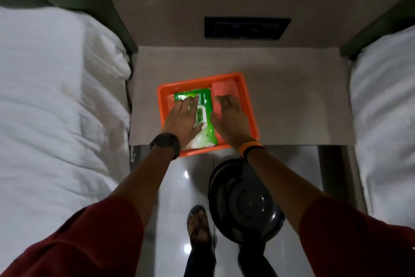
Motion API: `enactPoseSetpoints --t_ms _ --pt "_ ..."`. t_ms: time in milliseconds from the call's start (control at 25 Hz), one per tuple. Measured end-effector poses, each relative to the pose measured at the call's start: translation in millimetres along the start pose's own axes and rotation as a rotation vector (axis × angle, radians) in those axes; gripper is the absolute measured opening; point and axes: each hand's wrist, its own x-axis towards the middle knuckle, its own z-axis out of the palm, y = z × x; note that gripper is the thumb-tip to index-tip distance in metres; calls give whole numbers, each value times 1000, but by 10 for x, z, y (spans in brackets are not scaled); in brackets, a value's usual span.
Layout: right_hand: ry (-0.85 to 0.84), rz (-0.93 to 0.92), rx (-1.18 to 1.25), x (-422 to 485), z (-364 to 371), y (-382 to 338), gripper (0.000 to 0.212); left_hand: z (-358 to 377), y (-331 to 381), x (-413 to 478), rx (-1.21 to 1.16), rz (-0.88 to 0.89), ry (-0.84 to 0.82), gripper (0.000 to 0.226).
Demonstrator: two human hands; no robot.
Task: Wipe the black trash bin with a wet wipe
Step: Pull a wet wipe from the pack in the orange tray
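Note:
A green wet-wipe pack (205,117) with a white flap lies in an orange tray (249,110) on the bedside table. My left hand (183,117) rests flat on the pack's left side, fingers spread. Just right of the pack, my right hand (230,117) hovers over the tray with fingers apart, its thumb at the pack's edge. The black trash bin (244,202), round with a domed lid, stands on the floor below the table's front edge, partly hidden under my right forearm.
The grey table (292,101) sits between two beds with white bedding (56,108), (386,108). A dark panel (247,27) is set in the wall behind. My sandalled foot (198,225) stands on the glossy floor left of the bin.

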Motion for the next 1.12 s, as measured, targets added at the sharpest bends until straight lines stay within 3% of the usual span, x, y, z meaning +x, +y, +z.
enactPoseSetpoints --t_ms 160,360,520,720,800,920,1120 --pt "59 111 141 185 732 71 14 498 -243 253 -82 -50 -237 94" --pt "200 289 387 255 984 36 24 628 -300 424 -169 -78 -162 89" --pt "130 298 408 241 962 25 34 555 -334 441 -216 -51 -208 101" --pt "103 186 288 242 944 73 48 484 -343 305 -694 -140 -73 79" --pt "108 158 148 283 1008 52 52 476 -350 212 -817 -195 -6 88" --pt "143 150 108 352 1097 33 46 468 -374 131 -889 -240 7 104" --pt "287 237 186 391 1109 24 19 511 -324 95 -904 -277 15 97"
